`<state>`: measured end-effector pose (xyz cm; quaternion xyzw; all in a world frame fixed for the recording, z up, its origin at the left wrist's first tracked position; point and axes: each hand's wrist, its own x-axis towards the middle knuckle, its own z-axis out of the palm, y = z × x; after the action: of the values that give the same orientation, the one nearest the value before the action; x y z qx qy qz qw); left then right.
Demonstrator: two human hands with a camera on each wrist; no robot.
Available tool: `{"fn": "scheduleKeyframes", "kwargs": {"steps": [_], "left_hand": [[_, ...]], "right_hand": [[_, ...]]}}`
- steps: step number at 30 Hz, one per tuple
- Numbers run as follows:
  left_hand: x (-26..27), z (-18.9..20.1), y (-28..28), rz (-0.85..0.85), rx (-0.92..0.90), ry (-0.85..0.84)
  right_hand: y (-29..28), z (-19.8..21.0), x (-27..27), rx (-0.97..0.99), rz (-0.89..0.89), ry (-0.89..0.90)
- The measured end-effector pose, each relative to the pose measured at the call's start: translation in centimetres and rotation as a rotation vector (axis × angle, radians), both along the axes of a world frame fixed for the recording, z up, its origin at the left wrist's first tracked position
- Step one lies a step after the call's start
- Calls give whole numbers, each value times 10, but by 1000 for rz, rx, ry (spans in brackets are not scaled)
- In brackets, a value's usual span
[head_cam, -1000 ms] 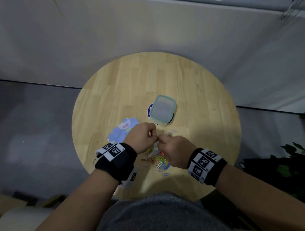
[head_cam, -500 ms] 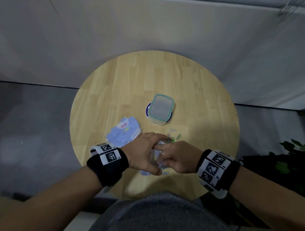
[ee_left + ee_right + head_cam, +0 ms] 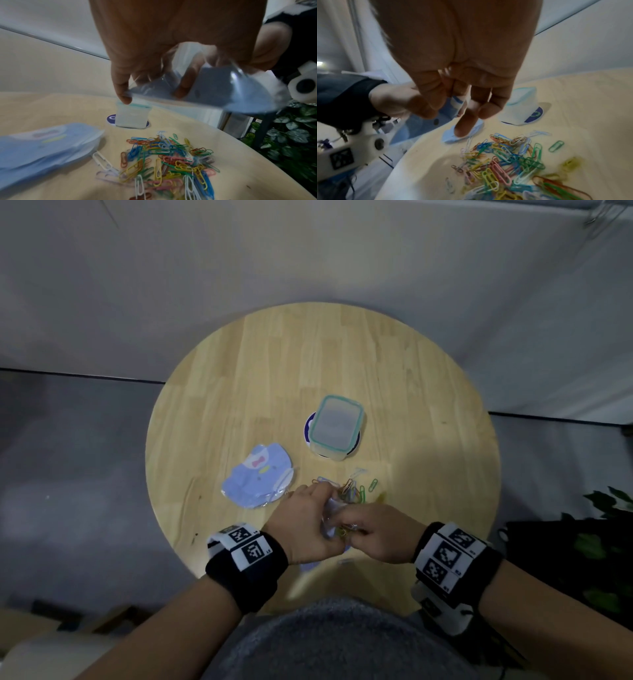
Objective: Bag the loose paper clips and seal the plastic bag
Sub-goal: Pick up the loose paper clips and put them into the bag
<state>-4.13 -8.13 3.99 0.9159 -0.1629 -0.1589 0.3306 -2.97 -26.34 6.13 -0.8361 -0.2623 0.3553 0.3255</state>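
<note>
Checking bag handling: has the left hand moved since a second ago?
Yes. The left hand has dropped toward the near table edge, farther from the teal-rimmed clear plastic container, gripping the clear plastic bag.

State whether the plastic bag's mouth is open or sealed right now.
Open. In the left wrist view the left hand holds the plastic bag with its mouth spread, fingers inside.
</note>
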Motion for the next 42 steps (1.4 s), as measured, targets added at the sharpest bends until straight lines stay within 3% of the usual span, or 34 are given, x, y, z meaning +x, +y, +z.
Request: {"fn": "scheduleKeyframes", "kwargs": {"steps": [3,6,11,14,16,19,22,24,29,35,42], "left_hand": [[-2,-6,3,41,-21,45],[-5,-8,1,64,-59,99],[-2,-5,1,172,-209,214],[2,-10,4,218,-96,225],[2,-19,10,205,26,204],[-2,-24,18,163,143,183],[-9,-27,22,135,236,184],[-14,-31,23,150,255,199],[-21,-36,23,153,300,215],[-19,-38,24,178,242,213],[-10,-50,12,167,162,172]], "right_hand": [[-1,-10,2,99,-87,-162],[-1,-11,7,123,-130,-211],[4,-15,5,209,-296,-109],[5,-22,3,238,-373,-35],[-2,-33,8,164,-515,-46],[-23,-60,19,-170,-646,-53],[-28,-78,16,-470,-348,15],[-17,-84,12,-503,-268,-43],[6,-94,11,-445,-318,-167],[-5,-85,11,-342,-438,-154],[-18,-61,15,-89,-849,-52]]}}
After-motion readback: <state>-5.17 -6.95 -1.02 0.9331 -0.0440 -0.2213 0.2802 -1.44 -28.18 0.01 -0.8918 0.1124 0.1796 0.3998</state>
